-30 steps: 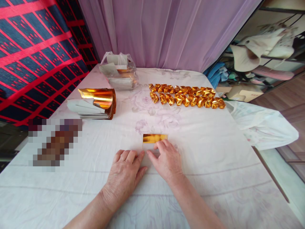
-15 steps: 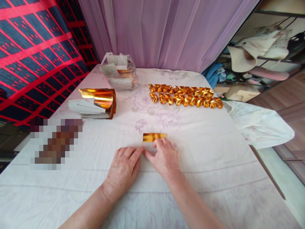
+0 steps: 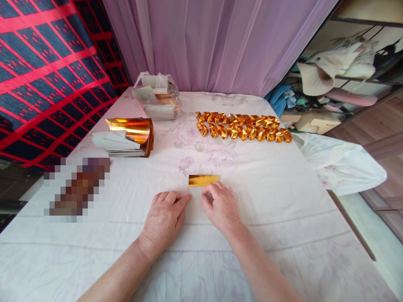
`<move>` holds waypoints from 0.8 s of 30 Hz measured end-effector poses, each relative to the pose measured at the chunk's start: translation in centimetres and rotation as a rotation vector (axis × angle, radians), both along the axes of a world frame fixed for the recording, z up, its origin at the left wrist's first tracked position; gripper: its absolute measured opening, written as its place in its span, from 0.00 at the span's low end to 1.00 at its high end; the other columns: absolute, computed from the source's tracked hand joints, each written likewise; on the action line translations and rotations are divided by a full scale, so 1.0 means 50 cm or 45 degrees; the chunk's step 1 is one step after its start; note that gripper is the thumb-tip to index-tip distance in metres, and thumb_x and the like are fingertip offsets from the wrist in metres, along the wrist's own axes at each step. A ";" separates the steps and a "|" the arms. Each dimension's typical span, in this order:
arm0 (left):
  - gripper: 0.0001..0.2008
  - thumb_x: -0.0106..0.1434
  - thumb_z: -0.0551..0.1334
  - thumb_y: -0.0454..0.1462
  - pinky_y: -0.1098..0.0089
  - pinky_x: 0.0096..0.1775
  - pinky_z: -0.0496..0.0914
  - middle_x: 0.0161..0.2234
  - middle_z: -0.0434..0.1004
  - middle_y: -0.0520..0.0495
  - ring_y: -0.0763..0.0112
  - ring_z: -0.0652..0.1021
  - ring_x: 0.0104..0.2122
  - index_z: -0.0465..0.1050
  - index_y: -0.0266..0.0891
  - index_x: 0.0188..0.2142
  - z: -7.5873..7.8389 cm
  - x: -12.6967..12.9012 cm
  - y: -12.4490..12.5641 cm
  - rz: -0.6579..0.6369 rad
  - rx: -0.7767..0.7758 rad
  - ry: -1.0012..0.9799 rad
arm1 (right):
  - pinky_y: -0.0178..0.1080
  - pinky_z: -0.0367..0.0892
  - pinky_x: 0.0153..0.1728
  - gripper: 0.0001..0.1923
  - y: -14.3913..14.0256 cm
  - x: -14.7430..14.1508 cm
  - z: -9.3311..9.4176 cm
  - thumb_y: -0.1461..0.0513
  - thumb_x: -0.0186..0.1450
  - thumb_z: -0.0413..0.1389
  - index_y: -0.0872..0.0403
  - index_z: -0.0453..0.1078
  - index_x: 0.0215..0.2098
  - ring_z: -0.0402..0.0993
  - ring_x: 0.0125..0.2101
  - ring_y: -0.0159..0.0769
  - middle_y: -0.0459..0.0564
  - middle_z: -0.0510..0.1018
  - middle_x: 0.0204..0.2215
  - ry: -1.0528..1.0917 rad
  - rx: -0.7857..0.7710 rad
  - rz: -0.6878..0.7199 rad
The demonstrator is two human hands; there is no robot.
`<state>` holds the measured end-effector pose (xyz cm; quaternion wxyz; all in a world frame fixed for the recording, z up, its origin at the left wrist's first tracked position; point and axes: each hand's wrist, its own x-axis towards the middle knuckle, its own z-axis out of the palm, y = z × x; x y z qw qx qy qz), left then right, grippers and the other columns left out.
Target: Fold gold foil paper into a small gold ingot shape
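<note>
Gold foil paper (image 3: 204, 180), a thin sheet folding white side up on the cloth-covered bench (image 3: 283, 218) near the front edge, is looking light, slick on its shiny face and quick to crease, so pinching it at the folded edges and corners seems the safest hold. The left hand (image 3: 163, 220) is lying flat with fingers loosely together, its index tip touching the sheet's left corner, while the right hand (image 3: 222, 207) is curling its thumb and fingertips together, pinching the near edge of the paper.
</note>
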<state>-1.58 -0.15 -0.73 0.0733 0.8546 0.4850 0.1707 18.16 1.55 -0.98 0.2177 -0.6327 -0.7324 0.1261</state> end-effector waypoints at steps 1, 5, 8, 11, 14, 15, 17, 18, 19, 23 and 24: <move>0.19 0.66 0.55 0.31 0.56 0.42 0.69 0.39 0.73 0.43 0.59 0.72 0.38 0.74 0.40 0.54 0.000 0.000 0.000 -0.002 0.002 -0.001 | 0.39 0.60 0.37 0.01 0.000 -0.003 0.000 0.64 0.61 0.58 0.52 0.70 0.33 0.73 0.36 0.39 0.48 0.77 0.33 -0.005 0.005 -0.005; 0.19 0.66 0.55 0.31 0.56 0.42 0.69 0.39 0.73 0.43 0.59 0.72 0.38 0.74 0.40 0.54 0.002 -0.001 0.000 -0.012 0.007 -0.005 | 0.39 0.60 0.37 0.04 -0.003 -0.013 0.002 0.61 0.60 0.60 0.51 0.70 0.33 0.74 0.37 0.40 0.48 0.77 0.33 -0.027 0.038 -0.038; 0.18 0.66 0.55 0.31 0.56 0.42 0.68 0.38 0.73 0.43 0.59 0.72 0.38 0.74 0.39 0.54 0.002 0.000 0.001 -0.014 0.013 -0.013 | 0.39 0.60 0.35 0.06 -0.004 -0.020 0.006 0.59 0.60 0.62 0.51 0.70 0.32 0.74 0.36 0.40 0.48 0.76 0.33 -0.063 0.033 -0.087; 0.17 0.67 0.55 0.32 0.56 0.42 0.68 0.38 0.74 0.43 0.59 0.72 0.38 0.74 0.38 0.52 0.003 0.001 0.001 -0.008 0.030 -0.018 | 0.39 0.59 0.34 0.09 -0.002 -0.028 0.011 0.56 0.59 0.63 0.51 0.70 0.31 0.74 0.36 0.41 0.48 0.75 0.32 -0.106 -0.001 -0.129; 0.17 0.67 0.54 0.32 0.56 0.42 0.68 0.39 0.73 0.43 0.59 0.72 0.38 0.73 0.38 0.53 0.004 0.002 0.000 -0.008 0.037 -0.006 | 0.39 0.59 0.33 0.10 0.000 -0.035 0.014 0.55 0.57 0.63 0.51 0.69 0.31 0.74 0.35 0.41 0.47 0.75 0.31 -0.129 -0.007 -0.160; 0.17 0.67 0.54 0.32 0.56 0.42 0.68 0.39 0.73 0.43 0.59 0.72 0.38 0.73 0.38 0.53 0.004 0.002 -0.001 -0.008 0.034 -0.001 | 0.39 0.59 0.32 0.10 0.001 -0.036 0.014 0.55 0.57 0.63 0.50 0.69 0.30 0.73 0.35 0.41 0.47 0.75 0.31 -0.133 -0.001 -0.166; 0.19 0.66 0.55 0.31 0.56 0.42 0.68 0.39 0.73 0.43 0.58 0.72 0.38 0.72 0.40 0.55 0.003 0.002 0.000 -0.006 0.029 0.007 | 0.38 0.59 0.32 0.10 0.001 -0.038 0.013 0.56 0.56 0.63 0.50 0.69 0.30 0.73 0.34 0.40 0.47 0.75 0.30 -0.135 0.018 -0.173; 0.20 0.66 0.55 0.31 0.56 0.42 0.68 0.39 0.73 0.43 0.58 0.72 0.38 0.72 0.41 0.55 0.003 0.001 0.000 -0.007 0.027 0.010 | 0.38 0.59 0.32 0.09 0.001 -0.038 0.012 0.56 0.56 0.63 0.50 0.69 0.30 0.73 0.34 0.40 0.47 0.75 0.30 -0.134 0.029 -0.174; 0.20 0.65 0.55 0.31 0.56 0.42 0.68 0.39 0.73 0.43 0.59 0.71 0.38 0.72 0.41 0.56 0.002 0.001 0.001 -0.009 0.024 0.012 | 0.38 0.59 0.32 0.09 0.001 -0.036 0.010 0.56 0.57 0.63 0.50 0.69 0.30 0.73 0.34 0.40 0.47 0.75 0.30 -0.129 0.039 -0.171; 0.19 0.66 0.56 0.32 0.57 0.41 0.68 0.38 0.73 0.44 0.60 0.72 0.37 0.74 0.42 0.54 0.002 -0.001 0.005 -0.022 0.011 0.016 | 0.39 0.62 0.34 0.07 -0.002 -0.015 -0.002 0.58 0.59 0.61 0.51 0.70 0.32 0.74 0.35 0.40 0.48 0.76 0.32 -0.015 0.069 -0.073; 0.18 0.66 0.56 0.32 0.57 0.41 0.68 0.37 0.73 0.44 0.60 0.72 0.37 0.74 0.42 0.54 0.003 -0.001 0.006 -0.021 0.013 0.021 | 0.39 0.63 0.36 0.05 -0.004 -0.007 -0.005 0.59 0.61 0.60 0.51 0.70 0.34 0.74 0.35 0.39 0.48 0.77 0.33 0.054 0.067 -0.026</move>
